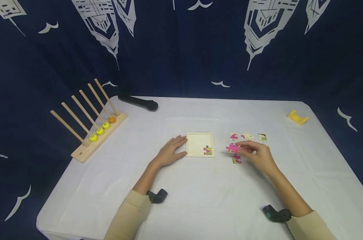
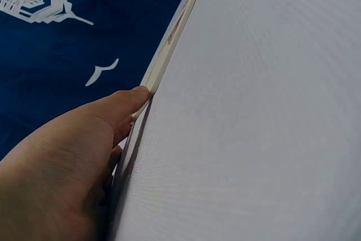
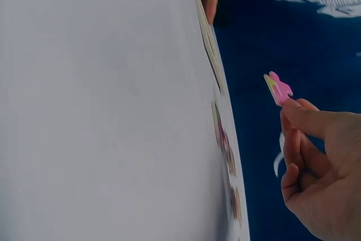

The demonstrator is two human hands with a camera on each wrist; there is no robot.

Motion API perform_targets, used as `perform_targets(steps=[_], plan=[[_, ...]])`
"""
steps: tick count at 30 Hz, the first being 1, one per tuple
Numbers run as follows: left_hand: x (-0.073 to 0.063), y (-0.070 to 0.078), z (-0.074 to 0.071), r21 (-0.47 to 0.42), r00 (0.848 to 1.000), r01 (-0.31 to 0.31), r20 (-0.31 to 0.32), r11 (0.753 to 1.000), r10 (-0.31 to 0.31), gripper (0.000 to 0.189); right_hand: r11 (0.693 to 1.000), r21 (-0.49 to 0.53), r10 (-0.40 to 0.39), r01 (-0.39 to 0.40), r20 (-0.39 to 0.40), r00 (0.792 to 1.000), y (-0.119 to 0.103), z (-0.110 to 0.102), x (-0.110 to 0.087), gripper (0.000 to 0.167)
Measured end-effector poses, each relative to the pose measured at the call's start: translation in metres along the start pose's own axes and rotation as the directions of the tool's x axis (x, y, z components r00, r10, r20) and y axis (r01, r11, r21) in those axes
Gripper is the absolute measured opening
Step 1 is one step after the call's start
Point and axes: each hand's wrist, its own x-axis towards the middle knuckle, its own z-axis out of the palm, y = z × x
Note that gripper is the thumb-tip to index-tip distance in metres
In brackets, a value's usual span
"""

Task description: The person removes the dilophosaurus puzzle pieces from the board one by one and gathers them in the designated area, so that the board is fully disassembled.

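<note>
Between thumb and fingers, my right hand pinches a pink puzzle piece. In the right wrist view that pink piece is raised off the table. Under and around this hand lie several loose puzzle pieces, partly hidden by it. My left hand rests flat on the table, thumb and fingertips at the left edge of a square wooden puzzle tray. One green and pink piece sits in the tray's lower right corner. The left wrist view shows the thumb against the tray's rim.
To the left stands a wooden peg rack with upright rods, a few bearing yellow or orange beads. A black microphone-like object lies at the back edge. At the back right is a yellow plastic piece. White cloth covers the table.
</note>
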Motion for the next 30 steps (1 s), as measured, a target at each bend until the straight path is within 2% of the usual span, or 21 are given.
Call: perform_targets(steps=[5, 10, 15, 25, 30], plan=[[0.000, 0.000, -0.001, -0.003, 1.000, -0.002, -0.002, 1.000, 0.002, 0.059, 0.996, -0.075, 0.040, -0.038, 0.023, 0.999, 0.018, -0.028, -0.017, 0.022], [-0.001, -0.001, -0.001, 0.000, 1.000, -0.005, -0.006, 1.000, 0.005, 0.059, 0.992, -0.092, 0.091, -0.082, 0.092, 0.992, 0.031, -0.042, -0.028, 0.023], [-0.001, -0.002, -0.001, 0.001, 1.000, -0.012, -0.006, 1.000, 0.012, 0.059, 0.992, -0.083, 0.110, -0.100, 0.131, 0.985, 0.041, -0.042, -0.033, 0.022], [0.000, -0.002, 0.001, 0.006, 1.000, -0.008, -0.007, 1.000, 0.008, 0.059, 0.970, -0.239, 0.064, -0.045, 0.075, 0.995, 0.046, -0.034, -0.036, 0.020], [0.000, -0.001, 0.000, 0.008, 1.000, 0.003, 0.003, 1.000, -0.003, 0.059, 0.964, -0.261, 0.070, -0.048, 0.078, 0.994, 0.045, -0.032, -0.035, 0.019]])
